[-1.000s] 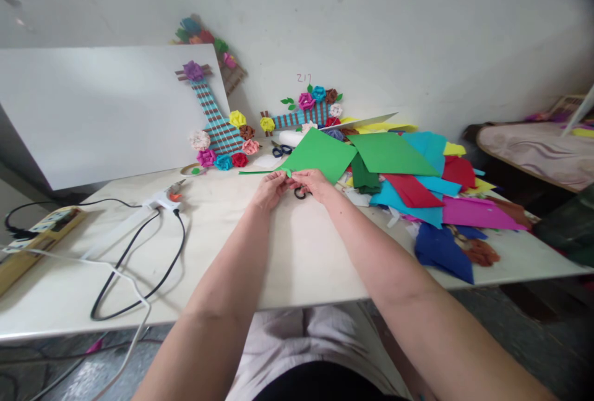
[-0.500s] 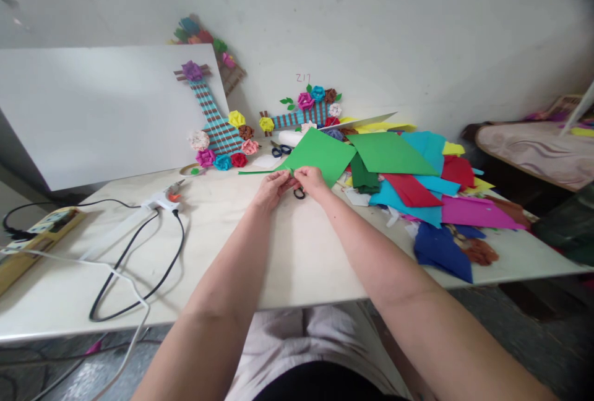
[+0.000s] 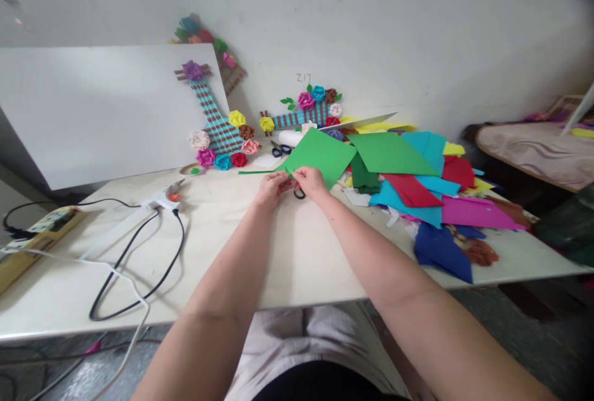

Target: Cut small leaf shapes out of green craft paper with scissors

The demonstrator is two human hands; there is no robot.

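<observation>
Between my fingertips is a small green paper piece (image 3: 289, 172), largely covered by them. My left hand (image 3: 273, 187) pinches it from the left and my right hand (image 3: 309, 179) from the right, the two almost touching. A thin green paper strip (image 3: 254, 172) reaches left from behind my left fingers; whether it joins the small piece I cannot tell. Just beyond my hands lies a large green sheet (image 3: 320, 150). A dark scissor handle loop (image 3: 299, 194) peeks out below my fingers. Farther back are dark-handled scissors (image 3: 280, 150).
On the left, a white glue gun (image 3: 162, 198) trails a black cord near a power strip (image 3: 44, 234). Coloured paper sheets (image 3: 408, 190) pile up on the right. Two guitar shapes with paper flowers, one a blue-striped guitar (image 3: 218, 125), lean at the back beside a white board (image 3: 93, 110).
My fingers have shifted very slightly on the small green piece, and a bit more of its tip shows above them. Everything else stays where it was.
</observation>
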